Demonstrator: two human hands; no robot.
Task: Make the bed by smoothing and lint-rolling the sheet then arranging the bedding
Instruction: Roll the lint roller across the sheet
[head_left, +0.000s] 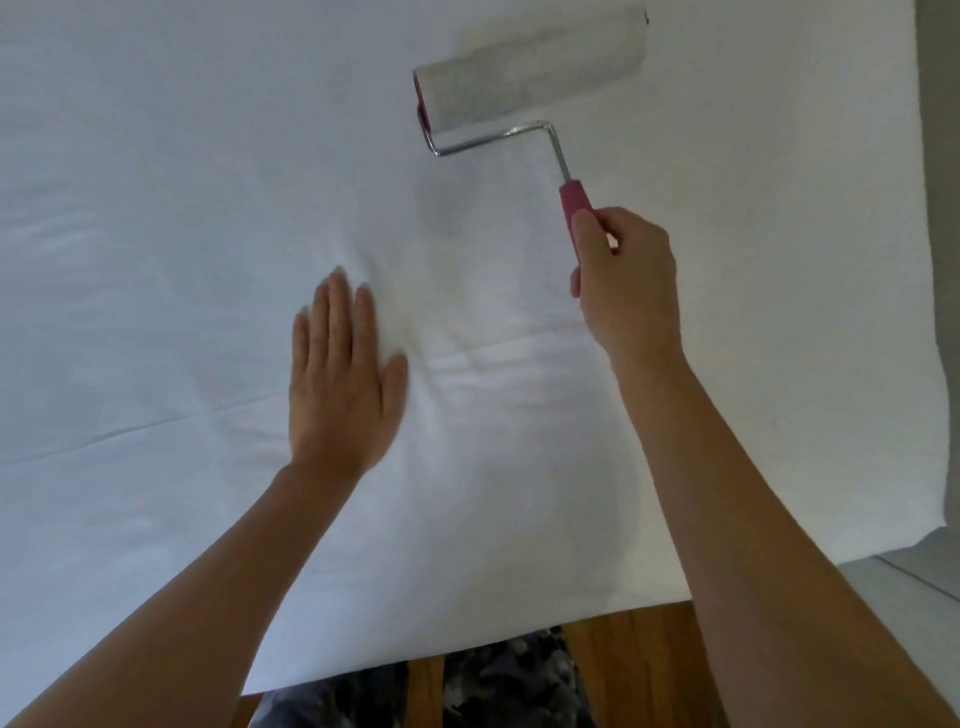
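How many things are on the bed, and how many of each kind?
Hands: 2, the left hand flat on the sheet, the right hand holding the roller.
Lint roller: 1
Sheet: 1
Total: 4

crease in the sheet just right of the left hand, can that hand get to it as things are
Probably yes: the left hand lies flat on the sheet, the crease runs beside its thumb, nothing lies between. The right hand holds the lint roller further up.
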